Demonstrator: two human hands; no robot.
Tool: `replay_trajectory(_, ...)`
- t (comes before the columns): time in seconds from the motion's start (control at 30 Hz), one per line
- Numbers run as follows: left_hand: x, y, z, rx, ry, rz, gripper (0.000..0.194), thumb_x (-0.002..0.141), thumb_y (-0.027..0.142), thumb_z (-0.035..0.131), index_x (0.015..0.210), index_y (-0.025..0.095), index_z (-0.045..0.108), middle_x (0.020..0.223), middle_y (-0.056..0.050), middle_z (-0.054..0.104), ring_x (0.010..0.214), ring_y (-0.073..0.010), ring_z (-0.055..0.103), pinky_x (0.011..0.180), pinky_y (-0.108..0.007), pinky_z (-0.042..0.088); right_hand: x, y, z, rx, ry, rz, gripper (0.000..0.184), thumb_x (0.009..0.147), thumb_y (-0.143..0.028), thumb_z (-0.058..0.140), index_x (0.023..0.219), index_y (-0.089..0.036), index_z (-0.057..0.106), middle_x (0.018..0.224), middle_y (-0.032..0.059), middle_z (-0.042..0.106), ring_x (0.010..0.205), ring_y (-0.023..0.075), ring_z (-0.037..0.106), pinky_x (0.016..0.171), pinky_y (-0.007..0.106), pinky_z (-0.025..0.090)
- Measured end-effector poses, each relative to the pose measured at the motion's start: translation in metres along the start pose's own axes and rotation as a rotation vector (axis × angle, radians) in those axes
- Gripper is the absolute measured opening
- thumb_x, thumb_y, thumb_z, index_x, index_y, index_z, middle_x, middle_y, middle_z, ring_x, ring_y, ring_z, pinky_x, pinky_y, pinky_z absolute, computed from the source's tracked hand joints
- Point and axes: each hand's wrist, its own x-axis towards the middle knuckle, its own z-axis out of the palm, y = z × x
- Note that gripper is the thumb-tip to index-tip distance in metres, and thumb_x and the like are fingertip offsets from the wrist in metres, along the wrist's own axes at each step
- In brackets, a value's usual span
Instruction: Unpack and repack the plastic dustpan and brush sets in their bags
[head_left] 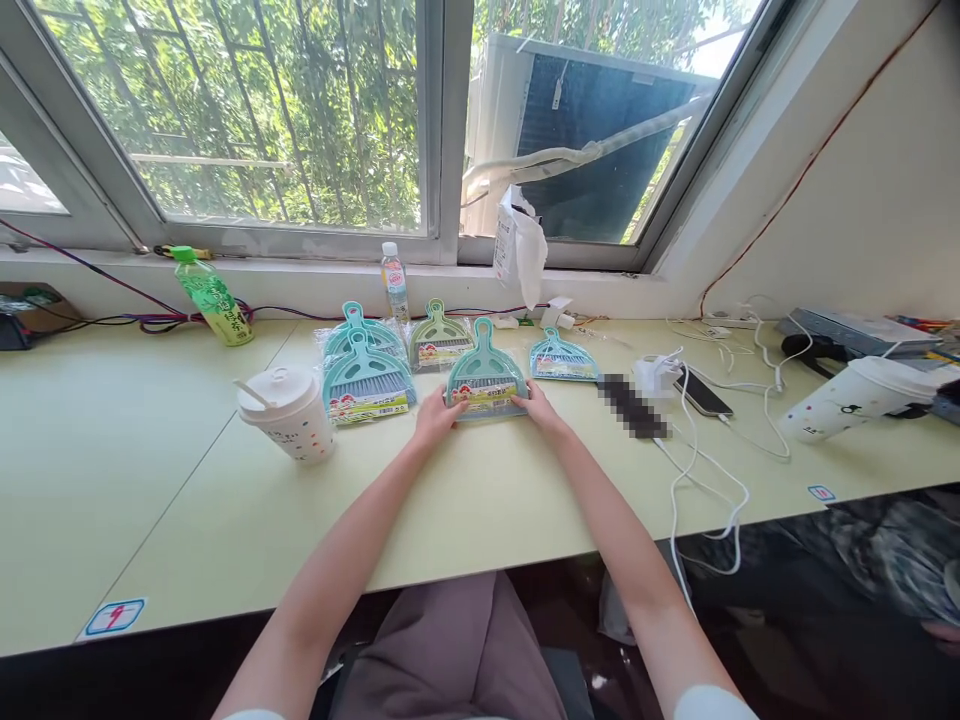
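A teal mini dustpan and brush set [486, 375] in clear wrapping lies flat on the pale green table [480, 500], straight ahead of me. My left hand [437, 413] grips its lower left corner and my right hand [538, 405] grips its lower right corner. To its left lies a stack of two teal sets [365, 372], behind it a grey-green set [439, 340], and to the right a smaller blue set [562, 357].
A white lidded paper cup [289, 412] stands at the left. A green drink bottle [213, 297] and a small water bottle [394, 283] stand near the window sill. At the right lie a phone [703, 392], white charger cables [712, 470] and a tipped paper cup [855, 398].
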Motion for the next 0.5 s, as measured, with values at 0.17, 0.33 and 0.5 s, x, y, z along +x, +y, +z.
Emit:
replay_trajectory(0.17,-0.004,0.005,-0.001,0.068,-0.001,0.016,0.037,0.077,0.047,0.061,0.102,0.020,0.059,0.083,-0.003,0.071,0.051,-0.0165,0.061,0.061,-0.028,0.043,-0.010,-0.003,-0.004,-0.043,-0.065,0.001,0.057,0.057,-0.033,0.082,0.106,-0.023,0.055,0.101,0.0034,0.069,0.095,0.0198,0.064,0.088,0.036,0.050)
replay_trajectory(0.33,-0.004,0.003,-0.004,-0.030,-0.299,0.125,0.047,0.083,0.059,0.045,0.099,0.019,0.063,0.069,-0.002,0.070,0.056,-0.0160,0.057,0.064,-0.027,0.043,-0.015,-0.006,-0.059,-0.128,-0.015,0.011,0.064,0.047,-0.029,0.086,0.105,-0.018,0.061,0.095,0.0062,0.071,0.085,0.0221,0.067,0.083,0.039,0.052)
replay_trajectory(0.5,-0.005,0.000,-0.004,-0.068,-0.359,0.153,0.048,0.088,0.057,0.036,0.098,0.020,0.064,0.067,-0.001,0.070,0.054,-0.0137,0.054,0.061,-0.025,0.041,-0.008,-0.016,-0.167,-0.182,0.154,0.102,0.051,0.046,-0.022,0.085,0.092,-0.018,0.066,0.099,0.0129,0.071,0.084,0.0265,0.069,0.076,0.037,0.055)
